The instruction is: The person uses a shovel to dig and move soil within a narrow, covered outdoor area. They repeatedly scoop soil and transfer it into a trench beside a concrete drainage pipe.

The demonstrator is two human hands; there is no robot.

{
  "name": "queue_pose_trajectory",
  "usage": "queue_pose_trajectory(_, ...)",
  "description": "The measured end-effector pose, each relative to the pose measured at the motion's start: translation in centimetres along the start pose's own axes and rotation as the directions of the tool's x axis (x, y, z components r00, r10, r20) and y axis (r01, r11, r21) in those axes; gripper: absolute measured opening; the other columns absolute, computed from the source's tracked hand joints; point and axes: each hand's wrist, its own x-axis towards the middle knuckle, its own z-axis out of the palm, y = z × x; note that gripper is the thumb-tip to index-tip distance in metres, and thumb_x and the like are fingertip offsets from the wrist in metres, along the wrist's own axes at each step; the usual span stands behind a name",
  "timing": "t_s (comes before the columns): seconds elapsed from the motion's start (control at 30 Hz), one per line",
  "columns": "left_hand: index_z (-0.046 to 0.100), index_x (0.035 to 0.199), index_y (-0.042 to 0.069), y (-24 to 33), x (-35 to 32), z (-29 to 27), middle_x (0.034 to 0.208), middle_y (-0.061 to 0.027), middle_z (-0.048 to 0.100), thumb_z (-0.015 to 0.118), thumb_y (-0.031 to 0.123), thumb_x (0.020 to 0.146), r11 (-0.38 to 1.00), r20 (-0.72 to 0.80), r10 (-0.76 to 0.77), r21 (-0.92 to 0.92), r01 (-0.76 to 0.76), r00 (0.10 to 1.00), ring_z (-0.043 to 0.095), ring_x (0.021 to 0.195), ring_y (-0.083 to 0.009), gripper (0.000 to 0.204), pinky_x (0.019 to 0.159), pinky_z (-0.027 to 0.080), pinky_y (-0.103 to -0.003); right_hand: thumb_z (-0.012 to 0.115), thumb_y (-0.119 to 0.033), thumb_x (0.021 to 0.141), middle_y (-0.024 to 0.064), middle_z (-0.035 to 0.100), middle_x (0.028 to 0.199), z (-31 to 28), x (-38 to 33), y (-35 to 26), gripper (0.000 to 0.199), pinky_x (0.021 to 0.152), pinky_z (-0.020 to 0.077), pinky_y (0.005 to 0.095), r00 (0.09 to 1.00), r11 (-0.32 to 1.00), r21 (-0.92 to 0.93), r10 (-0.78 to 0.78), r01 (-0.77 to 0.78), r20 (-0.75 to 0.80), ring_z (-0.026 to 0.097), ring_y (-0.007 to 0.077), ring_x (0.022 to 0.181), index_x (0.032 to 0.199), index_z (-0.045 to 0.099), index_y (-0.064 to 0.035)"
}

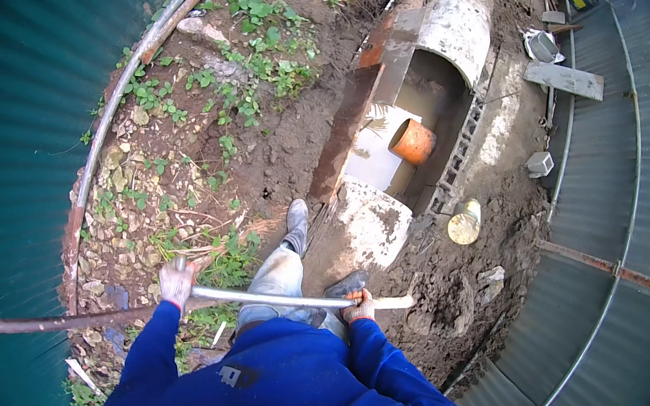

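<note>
A silver metal pole (275, 301) with a pale, wooden-looking right end (401, 302) lies across in front of my waist, roughly level. My left hand (176, 283), in a light knit glove, is closed around its left end. Further right, my right hand (360, 305), gloved in white and orange, grips it just short of the pale end. Ahead of my boots opens a trench pit (461, 148) with muddy water in it. Inside the pit sit an orange pipe piece (413, 141) and a white sheet (375, 153).
A white curved cover (458, 24) spans the pit's far part. Hollow blocks line its right side, and a rusty plate (346, 134) its left. A yellowish cylinder (465, 223) stands in mud. Corrugated walls (25, 113) rise on both sides; a rusty pipe (42, 326) runs behind my left hand.
</note>
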Motion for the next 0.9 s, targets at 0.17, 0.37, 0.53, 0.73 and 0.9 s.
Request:
queue_pose_trajectory(0.17, 0.064, 0.087, 0.001, -5.3, -2.7, -1.7, 0.065, -0.0105, 0.065, 0.070, 0.027, 0.093, 0.813, 0.170, -0.460, -0.315, 0.491, 0.871, 0.063, 0.056, -0.0223, 0.027, 0.058, 0.053, -0.043, 0.065, -0.021, 0.099, 0.0069, 0.054, 0.068, 9.5, -0.4, 3.4, 0.021, 0.065, 0.0537, 0.0436, 0.989, 0.957, -0.285, -0.013, 0.055, 0.149, 0.056, 0.0252, 0.062, 0.084, 0.054, -0.0115)
queue_pose_trajectory(0.37, 0.049, 0.123, -0.001, -1.8, -3.2, 1.3, 0.090, -0.0131, 0.069, 0.070, 0.028, 0.098, 0.181, 0.566, -0.638, -0.550, 0.816, 0.523, 0.068, 0.078, -0.0238, 0.043, 0.062, 0.059, -0.036, 0.072, -0.024, 0.097, 0.0052, 0.051, 0.062, 29.5, -3.6, 3.9, 0.026, 0.046, 0.0489, 0.0363, 0.921, 0.774, -0.556, -0.087, 0.303, 0.380, 0.052, 0.0208, 0.048, 0.083, 0.054, -0.0107)
queue_pose_trajectory(0.53, 0.059, 0.112, 0.004, 7.1, 6.3, 2.9, 0.095, -0.0123, 0.070, 0.069, 0.024, 0.099, -0.263, 0.817, -0.155, -0.576, 0.774, 0.555, 0.069, 0.080, -0.0259, 0.026, 0.073, 0.064, -0.036, 0.068, -0.027, 0.100, 0.0012, 0.052, 0.064, 48.1, -7.7, 7.7, 0.022, 0.052, 0.0519, 0.0354, 0.794, 0.816, -0.415, -0.084, 0.401, 0.602, 0.054, 0.0185, 0.052, 0.089, 0.054, -0.0141)
queue_pose_trajectory(0.73, 0.061, 0.108, 0.003, 10.2, 14.3, 6.6, 0.099, -0.0115, 0.072, 0.068, 0.017, 0.100, -0.497, 0.871, -0.135, -0.473, 0.728, 0.473, 0.073, 0.081, -0.0239, 0.018, 0.072, 0.067, -0.035, 0.068, -0.024, 0.098, 0.0031, 0.057, 0.073, 56.2, -13.1, 9.5, 0.017, 0.055, 0.0535, 0.0409, 0.830, 0.794, -0.439, -0.140, 0.420, 0.540, 0.057, 0.0206, 0.057, 0.093, 0.057, -0.0132)
queue_pose_trajectory(0.9, 0.062, 0.097, 0.007, 6.3, 11.3, 6.3, 0.088, -0.0026, 0.065, 0.072, 0.020, 0.098, -0.399, 0.866, -0.076, -0.481, 0.781, 0.494, 0.068, 0.074, -0.0206, 0.017, 0.069, 0.066, -0.036, 0.073, -0.026, 0.097, 0.0022, 0.056, 0.075, 48.9, -15.6, 8.2, 0.019, 0.063, 0.0552, 0.0417, 0.724, 0.859, -0.321, -0.080, 0.400, 0.686, 0.058, 0.0207, 0.061, 0.103, 0.057, -0.0165)
